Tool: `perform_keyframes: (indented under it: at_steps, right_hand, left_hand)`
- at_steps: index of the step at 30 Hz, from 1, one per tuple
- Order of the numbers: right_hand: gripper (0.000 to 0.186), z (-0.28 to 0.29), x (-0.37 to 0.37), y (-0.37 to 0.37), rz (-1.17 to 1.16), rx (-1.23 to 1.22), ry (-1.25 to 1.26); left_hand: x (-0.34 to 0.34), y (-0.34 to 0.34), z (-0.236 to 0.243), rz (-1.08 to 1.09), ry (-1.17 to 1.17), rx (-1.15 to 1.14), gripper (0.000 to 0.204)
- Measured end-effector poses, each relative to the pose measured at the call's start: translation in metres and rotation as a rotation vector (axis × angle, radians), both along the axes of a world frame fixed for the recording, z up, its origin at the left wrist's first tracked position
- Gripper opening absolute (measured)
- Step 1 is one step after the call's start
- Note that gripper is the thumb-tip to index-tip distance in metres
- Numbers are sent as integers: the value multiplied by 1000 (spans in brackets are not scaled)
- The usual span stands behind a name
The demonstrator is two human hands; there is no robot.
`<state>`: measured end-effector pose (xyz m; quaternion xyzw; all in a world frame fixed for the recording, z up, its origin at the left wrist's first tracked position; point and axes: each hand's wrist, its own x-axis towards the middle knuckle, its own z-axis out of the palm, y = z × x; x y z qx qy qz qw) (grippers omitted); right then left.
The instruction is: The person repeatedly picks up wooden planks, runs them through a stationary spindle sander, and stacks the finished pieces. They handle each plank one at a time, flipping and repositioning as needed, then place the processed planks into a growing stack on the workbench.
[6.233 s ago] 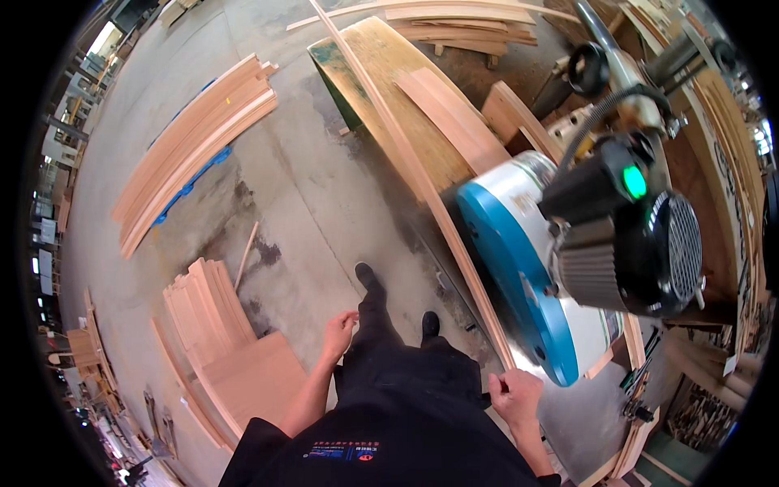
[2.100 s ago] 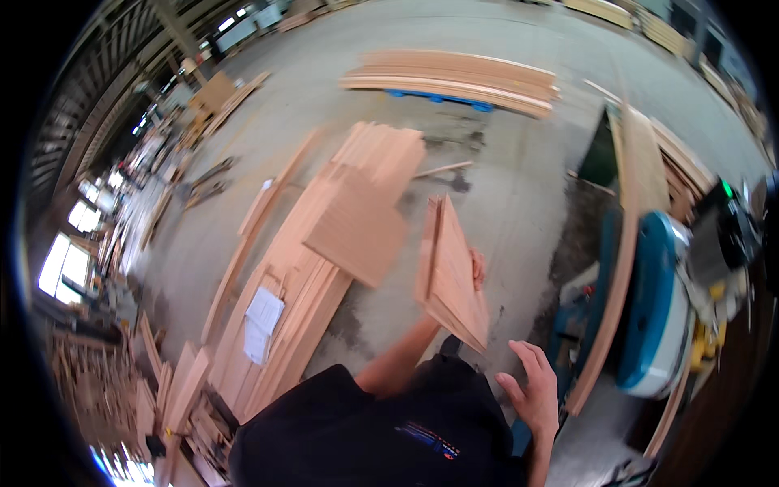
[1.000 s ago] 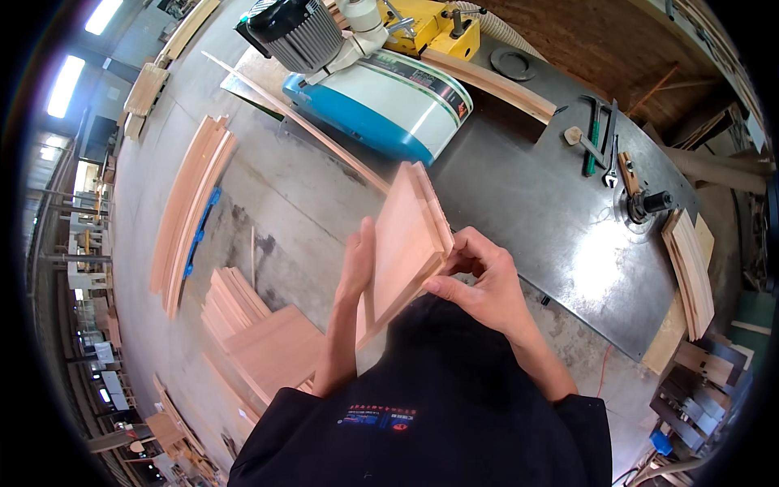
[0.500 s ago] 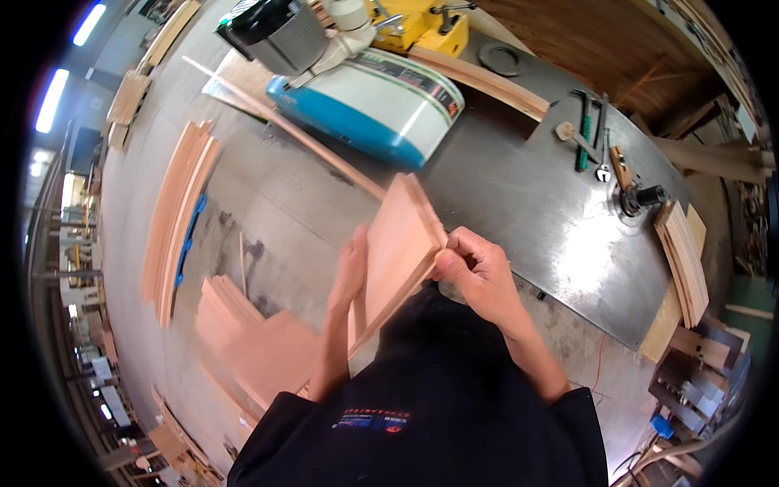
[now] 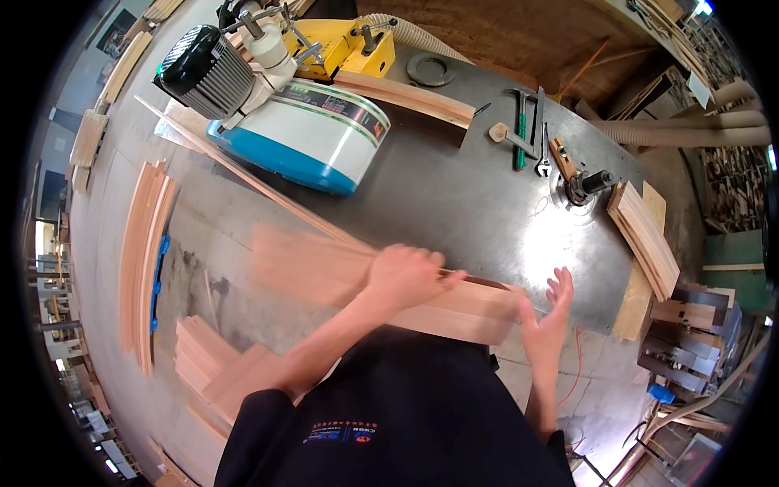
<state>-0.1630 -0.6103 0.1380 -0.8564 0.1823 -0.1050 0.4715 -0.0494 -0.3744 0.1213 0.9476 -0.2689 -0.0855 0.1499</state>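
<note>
The pale wooden board (image 5: 466, 315), blurred toward its left end, spans crosswise before the person's torso, at the metal table's (image 5: 479, 215) near edge. The left hand (image 5: 406, 274) grips its upper edge; the right hand (image 5: 548, 316), fingers spread, is at its right end, contact unclear. Beyond the board sits a blue-and-white machine (image 5: 304, 134).

The board (image 5: 462, 316) is pale, pinkish-brown wood with straight grain, long and flat, its left stretch smeared by motion blur. It is held crosswise along the near edge of the tabletop (image 5: 479, 215), a broad face showing, the right end slightly lower. The left hand (image 5: 408, 274) grips it near mid-length, fingers curled over the upper edge. Its right end meets the spread right hand (image 5: 547, 318) at the thumb; whether they touch is unclear. A narrow dark strip shows along the upper edge toward that end.
</note>
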Motion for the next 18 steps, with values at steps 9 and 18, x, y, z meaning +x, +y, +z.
perform_keyframes:
  at_steps: [9,18]
  right_hand:
    - [55,-24,-91,-92,-469,404,60]
    - [51,-36,-95,-163,-534,317,114]
  left_hand:
    - [38,-186,20,-483,234,-127,66]
    - [32,-277,-61,-597,352,-283,52]
